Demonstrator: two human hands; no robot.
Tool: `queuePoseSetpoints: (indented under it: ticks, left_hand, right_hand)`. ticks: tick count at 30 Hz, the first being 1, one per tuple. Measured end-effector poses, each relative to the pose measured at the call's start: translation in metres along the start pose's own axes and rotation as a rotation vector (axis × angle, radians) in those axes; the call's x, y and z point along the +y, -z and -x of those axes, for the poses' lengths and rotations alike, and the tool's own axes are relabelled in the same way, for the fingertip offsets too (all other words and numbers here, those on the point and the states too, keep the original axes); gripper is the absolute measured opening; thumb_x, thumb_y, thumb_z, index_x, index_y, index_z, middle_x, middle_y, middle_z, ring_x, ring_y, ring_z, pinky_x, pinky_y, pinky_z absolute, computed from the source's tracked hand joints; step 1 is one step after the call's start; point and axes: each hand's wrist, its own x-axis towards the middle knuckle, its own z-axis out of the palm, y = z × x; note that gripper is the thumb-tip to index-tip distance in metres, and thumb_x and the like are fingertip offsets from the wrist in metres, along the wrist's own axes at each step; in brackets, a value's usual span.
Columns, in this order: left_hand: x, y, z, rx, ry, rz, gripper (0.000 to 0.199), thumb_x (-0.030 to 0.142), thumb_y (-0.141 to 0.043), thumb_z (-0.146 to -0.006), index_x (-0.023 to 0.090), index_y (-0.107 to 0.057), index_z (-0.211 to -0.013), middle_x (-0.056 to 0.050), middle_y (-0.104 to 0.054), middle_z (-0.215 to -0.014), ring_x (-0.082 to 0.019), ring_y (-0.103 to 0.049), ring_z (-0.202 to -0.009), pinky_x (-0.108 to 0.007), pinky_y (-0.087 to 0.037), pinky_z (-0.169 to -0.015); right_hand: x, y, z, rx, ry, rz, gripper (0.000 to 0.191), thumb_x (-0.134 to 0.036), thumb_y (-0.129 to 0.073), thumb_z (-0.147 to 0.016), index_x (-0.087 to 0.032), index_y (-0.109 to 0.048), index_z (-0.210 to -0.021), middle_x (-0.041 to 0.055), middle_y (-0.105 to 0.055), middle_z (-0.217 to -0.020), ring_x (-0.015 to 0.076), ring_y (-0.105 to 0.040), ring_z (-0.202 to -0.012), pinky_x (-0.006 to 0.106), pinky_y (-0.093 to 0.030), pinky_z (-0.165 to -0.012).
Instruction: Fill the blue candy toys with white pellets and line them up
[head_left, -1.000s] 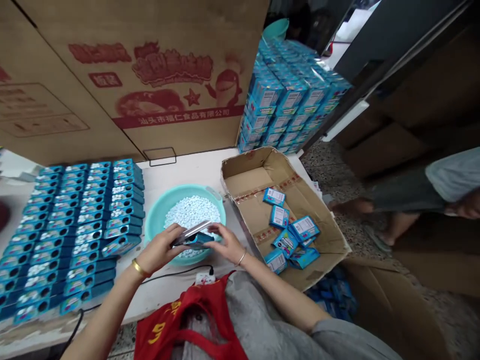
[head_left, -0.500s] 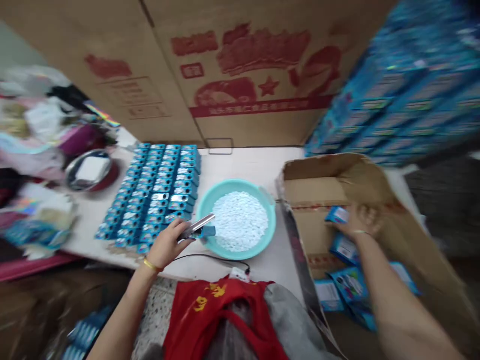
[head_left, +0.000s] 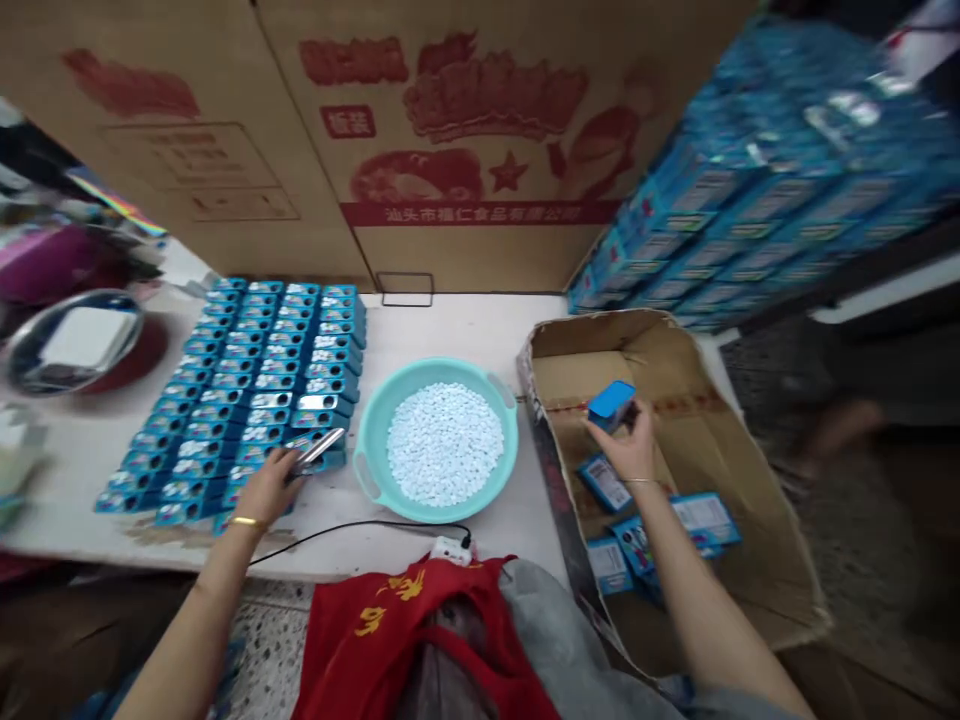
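My left hand (head_left: 268, 488) is closed around a narrow, shiny metal scoop (head_left: 321, 447), which points toward the basin. It hovers at the front right corner of several rows of small blue boxes (head_left: 277, 375) with dark round holes in their ends. My right hand (head_left: 634, 445) pinches a small blue box (head_left: 612, 402) above the open carton (head_left: 592, 372). More blue boxes (head_left: 606, 482) lie loose in that carton, under my right wrist and forearm. Between my hands stands a turquoise basin (head_left: 369, 420) with small, pale blue-white pellets (head_left: 446, 445) in it.
A large printed cardboard box (head_left: 465, 255) walls off the back of the table. Stacked blue packs (head_left: 750, 200) rise at the back right. A metal bowl (head_left: 75, 345) with a white lid-like item sits at left. A black cable (head_left: 360, 523) runs along the front edge.
The view has swung right. My left hand has moved left from the basin's rim to the box rows, and the blue piece under the scoop no longer shows. My right hand has lifted a blue box.
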Motion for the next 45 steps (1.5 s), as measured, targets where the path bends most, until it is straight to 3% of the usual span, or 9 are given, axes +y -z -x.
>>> queuePoseSetpoints:
  ticks: [5, 10, 15, 19, 22, 28, 35, 41, 45]
  left_hand:
    - [0.007, -0.003, -0.010, 0.125, 0.041, 0.005, 0.055, 0.043, -0.050, -0.080, 0.017, -0.045, -0.128, -0.018, -0.045, -0.130, -0.034, -0.055, -0.107, -0.042, -0.049, -0.080]
    - [0.048, 0.011, 0.008, 0.285, -0.021, 0.273, 0.053, 0.055, -0.055, -0.076, 0.016, -0.054, -0.112, -0.013, -0.060, -0.107, -0.028, -0.057, -0.100, -0.039, -0.046, -0.088]
    - [0.147, -0.002, 0.025, 0.103, 0.040, 0.786, 0.041, 0.059, -0.055, -0.074, 0.018, -0.058, -0.075, -0.001, -0.055, -0.065, -0.015, -0.051, -0.063, -0.027, -0.044, -0.061]
    - [0.218, -0.019, 0.035, -0.194, 0.066, 1.260, 0.051, 0.059, -0.055, -0.077, 0.019, -0.053, -0.107, 0.002, -0.058, -0.073, -0.006, -0.037, -0.043, -0.022, -0.031, -0.043]
    - [0.237, -0.018, 0.031, -0.240, 0.054, 1.368, 0.046, 0.053, -0.064, -0.073, 0.019, -0.054, -0.102, 0.006, -0.050, -0.064, -0.004, -0.031, -0.041, -0.020, -0.025, -0.041]
    - [0.239, -0.009, 0.009, -0.445, -0.163, 1.237, 0.034, 0.044, -0.072, -0.066, 0.016, -0.062, -0.083, 0.004, -0.050, -0.063, -0.007, -0.041, -0.053, -0.022, -0.031, -0.050]
    - [0.241, -0.042, 0.012, -0.369, -0.004, 1.276, 0.036, 0.051, -0.062, -0.073, 0.018, -0.054, -0.083, 0.007, -0.041, -0.055, -0.007, -0.034, -0.045, -0.022, -0.029, -0.046]
    - [0.169, -0.011, -0.004, 0.265, 0.053, 0.613, 0.026, 0.044, -0.053, -0.081, 0.019, -0.049, -0.072, 0.000, -0.048, -0.070, -0.015, -0.047, -0.070, -0.026, -0.040, -0.066]
    - [0.129, -0.022, 0.006, 0.328, 0.233, 0.539, 0.031, 0.048, -0.061, -0.074, 0.020, -0.049, -0.078, -0.002, -0.052, -0.074, -0.016, -0.050, -0.072, -0.027, -0.041, -0.065]
  right_hand:
    - [-0.069, 0.007, 0.023, -0.001, -0.161, -0.347, 0.072, -0.046, -0.076, -0.060, -0.023, -0.049, -0.123, 0.0080, -0.060, -0.116, 0.0240, -0.058, -0.105, 0.046, -0.045, -0.096]
    - [-0.116, -0.003, 0.054, -0.287, -0.422, -0.843, 0.053, -0.060, -0.054, -0.075, -0.026, -0.058, -0.116, 0.0080, -0.066, -0.108, 0.0290, -0.062, -0.104, 0.050, -0.052, -0.082]
    - [-0.122, -0.046, 0.079, -0.265, -0.663, -0.928, 0.036, -0.049, -0.062, -0.074, -0.025, -0.060, -0.101, 0.0027, -0.070, -0.098, 0.0231, -0.066, -0.093, 0.040, -0.056, -0.073]
    - [-0.124, -0.071, 0.108, -0.187, -0.781, -0.966, 0.038, -0.033, -0.073, -0.066, -0.027, -0.053, -0.097, -0.0035, -0.068, -0.091, 0.0166, -0.066, -0.080, 0.029, -0.055, -0.064]
    - [-0.120, -0.065, 0.122, -0.316, -0.726, -0.905, 0.041, -0.028, -0.080, -0.059, -0.024, -0.048, -0.085, -0.0056, -0.064, -0.083, 0.0119, -0.063, -0.069, 0.022, -0.051, -0.056]
    - [-0.097, -0.061, 0.136, -0.879, -0.610, -0.653, 0.060, -0.033, -0.082, -0.060, -0.025, -0.051, -0.110, -0.0037, -0.063, -0.082, 0.0113, -0.058, -0.057, 0.025, -0.050, -0.050]
    - [-0.095, -0.086, 0.163, -0.881, -0.484, -0.498, 0.053, -0.036, -0.069, -0.072, -0.022, -0.056, -0.122, 0.0014, -0.069, -0.091, 0.0181, -0.064, -0.079, 0.033, -0.054, -0.071]
    - [-0.093, -0.069, 0.136, -0.622, -0.713, -0.701, 0.063, -0.031, -0.073, -0.064, -0.024, -0.052, -0.122, -0.0018, -0.069, -0.089, 0.0172, -0.066, -0.078, 0.030, -0.054, -0.069]
    - [-0.085, -0.054, 0.122, -0.434, -0.919, -0.806, 0.054, -0.037, -0.077, -0.062, -0.023, -0.055, -0.110, -0.0039, -0.069, -0.075, 0.0157, -0.066, -0.061, 0.027, -0.053, -0.055]
